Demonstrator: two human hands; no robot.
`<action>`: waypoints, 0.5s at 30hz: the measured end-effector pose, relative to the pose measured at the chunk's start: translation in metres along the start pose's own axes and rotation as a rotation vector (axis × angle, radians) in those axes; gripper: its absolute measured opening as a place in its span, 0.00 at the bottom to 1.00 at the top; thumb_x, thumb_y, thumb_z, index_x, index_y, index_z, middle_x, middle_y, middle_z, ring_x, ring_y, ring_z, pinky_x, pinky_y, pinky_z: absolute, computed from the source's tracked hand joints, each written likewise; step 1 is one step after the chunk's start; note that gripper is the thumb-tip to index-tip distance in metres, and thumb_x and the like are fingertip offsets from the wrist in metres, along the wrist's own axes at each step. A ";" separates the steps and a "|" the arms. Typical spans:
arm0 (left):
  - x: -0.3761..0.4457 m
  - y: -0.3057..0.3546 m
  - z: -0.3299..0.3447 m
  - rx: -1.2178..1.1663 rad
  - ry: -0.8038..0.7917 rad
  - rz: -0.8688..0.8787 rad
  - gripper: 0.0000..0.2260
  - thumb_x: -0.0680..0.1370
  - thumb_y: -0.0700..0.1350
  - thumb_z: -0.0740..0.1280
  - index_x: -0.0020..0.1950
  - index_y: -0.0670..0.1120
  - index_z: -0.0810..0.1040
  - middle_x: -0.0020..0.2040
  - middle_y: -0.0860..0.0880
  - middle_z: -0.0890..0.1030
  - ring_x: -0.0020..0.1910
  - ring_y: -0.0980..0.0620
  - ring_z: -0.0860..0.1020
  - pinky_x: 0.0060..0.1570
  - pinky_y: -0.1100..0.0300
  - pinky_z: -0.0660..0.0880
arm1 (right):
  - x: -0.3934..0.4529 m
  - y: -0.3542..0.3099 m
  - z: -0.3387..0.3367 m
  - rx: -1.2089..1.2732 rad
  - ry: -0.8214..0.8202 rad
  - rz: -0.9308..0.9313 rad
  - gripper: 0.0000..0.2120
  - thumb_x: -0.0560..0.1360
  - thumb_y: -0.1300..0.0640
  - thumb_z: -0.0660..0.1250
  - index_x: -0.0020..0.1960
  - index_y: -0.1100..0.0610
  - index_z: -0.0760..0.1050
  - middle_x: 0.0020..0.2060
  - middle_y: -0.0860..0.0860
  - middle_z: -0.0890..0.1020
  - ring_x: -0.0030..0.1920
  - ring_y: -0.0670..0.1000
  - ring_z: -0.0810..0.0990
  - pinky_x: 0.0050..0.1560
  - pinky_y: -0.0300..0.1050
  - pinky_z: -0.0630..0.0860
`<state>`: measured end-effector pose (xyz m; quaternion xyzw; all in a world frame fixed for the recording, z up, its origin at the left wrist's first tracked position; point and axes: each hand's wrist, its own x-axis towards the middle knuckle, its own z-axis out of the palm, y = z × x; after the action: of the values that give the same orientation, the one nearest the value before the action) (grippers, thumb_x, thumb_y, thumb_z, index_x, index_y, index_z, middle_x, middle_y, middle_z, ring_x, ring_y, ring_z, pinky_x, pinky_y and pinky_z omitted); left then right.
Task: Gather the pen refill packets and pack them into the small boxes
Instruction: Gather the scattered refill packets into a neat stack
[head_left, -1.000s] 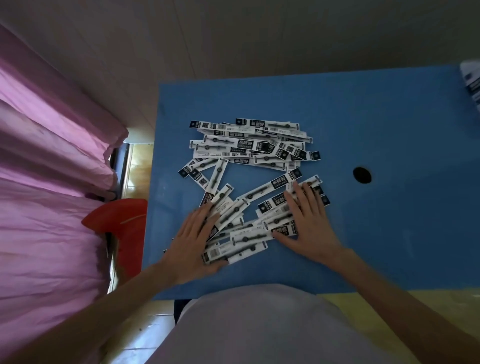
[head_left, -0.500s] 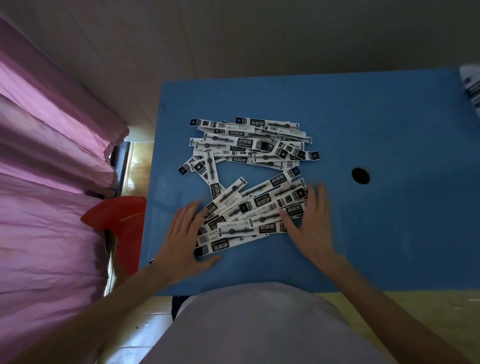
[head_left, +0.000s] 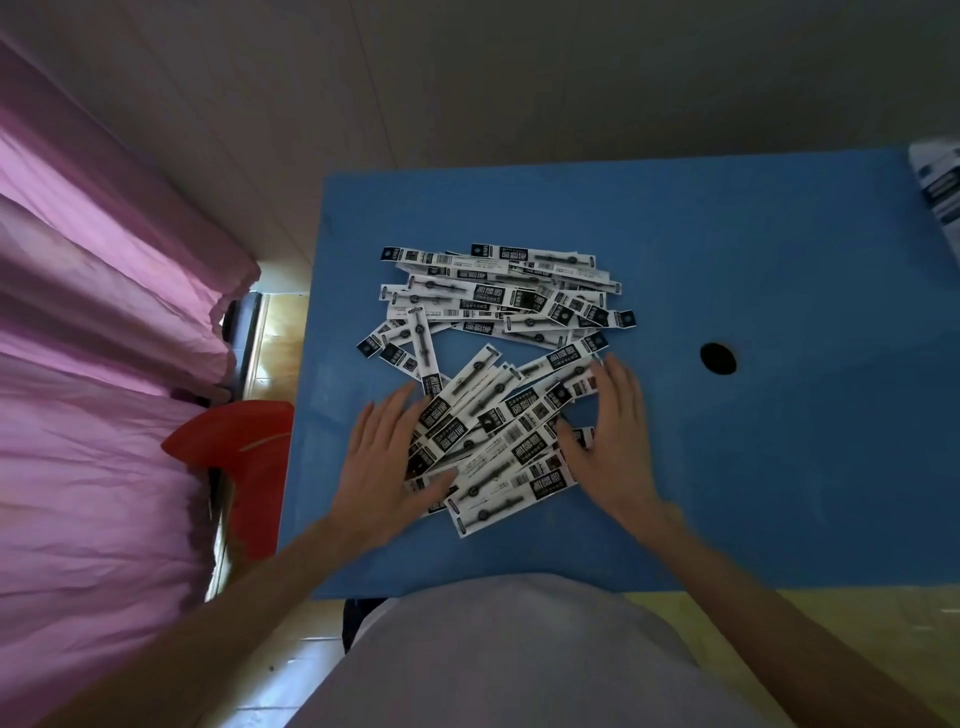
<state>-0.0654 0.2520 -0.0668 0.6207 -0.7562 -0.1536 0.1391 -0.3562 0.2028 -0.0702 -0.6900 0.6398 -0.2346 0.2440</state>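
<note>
Several black-and-white pen refill packets lie on the blue table (head_left: 753, 467). A near bunch of packets (head_left: 498, 431) sits slanted between my two hands. My left hand (head_left: 387, 462) lies flat with straight fingers against the bunch's left side, its thumb on the lower packets. My right hand (head_left: 613, 447) presses with straight fingers against the bunch's right side. A second, flatter spread of packets (head_left: 498, 296) lies farther back, untouched. At the far right table corner a stack of small white boxes (head_left: 940, 182) shows partly, cut off by the frame edge.
A round black hole (head_left: 718, 358) sits in the tabletop right of the packets. A red chair (head_left: 244, 457) stands left of the table beside a pink curtain (head_left: 93, 364). My white shirt (head_left: 519, 660) fills the bottom of the view at the table's near edge.
Both hands have moved inward, and the near packets have been squeezed from a loose spread into a tighter slanted bunch. The far spread has not moved.
</note>
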 end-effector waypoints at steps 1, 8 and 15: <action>0.008 -0.004 -0.005 0.043 -0.012 -0.004 0.40 0.79 0.71 0.57 0.82 0.47 0.57 0.84 0.49 0.54 0.83 0.48 0.52 0.81 0.44 0.47 | 0.010 0.004 -0.003 -0.013 -0.014 -0.025 0.37 0.79 0.54 0.71 0.81 0.58 0.57 0.82 0.55 0.56 0.82 0.58 0.51 0.81 0.57 0.52; 0.043 -0.030 -0.020 0.215 -0.196 0.010 0.42 0.79 0.74 0.47 0.84 0.48 0.51 0.84 0.47 0.54 0.83 0.48 0.50 0.81 0.48 0.43 | 0.041 0.016 -0.013 -0.140 -0.152 -0.100 0.36 0.80 0.49 0.67 0.82 0.57 0.57 0.81 0.54 0.59 0.81 0.56 0.56 0.81 0.57 0.55; 0.016 -0.024 -0.031 0.254 -0.164 0.008 0.39 0.77 0.75 0.53 0.77 0.49 0.69 0.74 0.48 0.68 0.69 0.46 0.70 0.67 0.46 0.70 | 0.022 0.036 -0.020 -0.296 -0.123 -0.213 0.32 0.80 0.39 0.63 0.78 0.56 0.66 0.76 0.53 0.68 0.75 0.57 0.66 0.76 0.59 0.64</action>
<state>-0.0342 0.2297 -0.0478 0.6155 -0.7810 -0.1064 -0.0021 -0.3952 0.1777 -0.0772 -0.7953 0.5745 -0.1199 0.1520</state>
